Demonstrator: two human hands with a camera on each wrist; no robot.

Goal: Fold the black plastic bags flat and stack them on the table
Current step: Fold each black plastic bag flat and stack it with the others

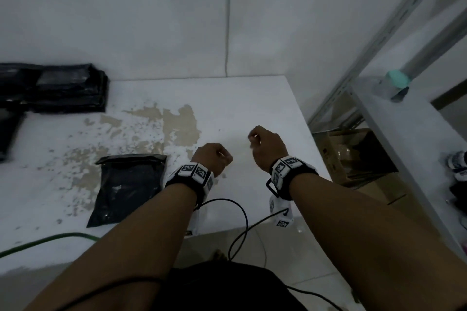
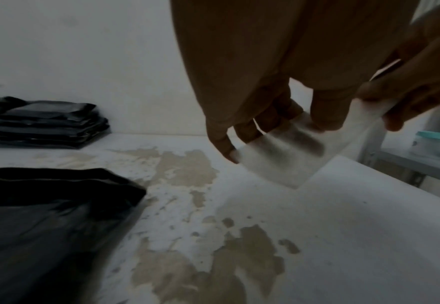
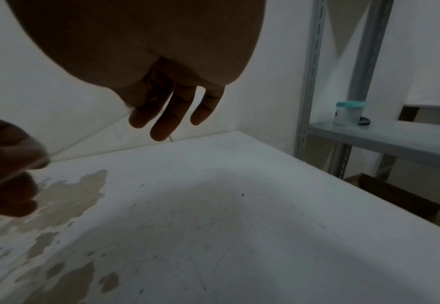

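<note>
- A stack of folded black bags (image 1: 65, 89) sits at the table's (image 1: 252, 98) far left by the wall; one more black bag (image 1: 129, 189) lies flat near the front edge, apparently not yet stacked.
- Left hand (image 1: 214, 159) and right hand (image 1: 267, 145) hover apart from it, both pinching a translucent strip (image 2: 286, 156).

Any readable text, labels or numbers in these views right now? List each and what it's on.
No readable words or numbers anywhere.
Wrist bands: black-and-white square marker patterns, no letters.
White strip held between left hand and right hand: dark smudge, too blurred to read.
Teal-lidded jar: dark mark on the side, too small to read.
Cardboard box: dark mark, unreadable.
</note>
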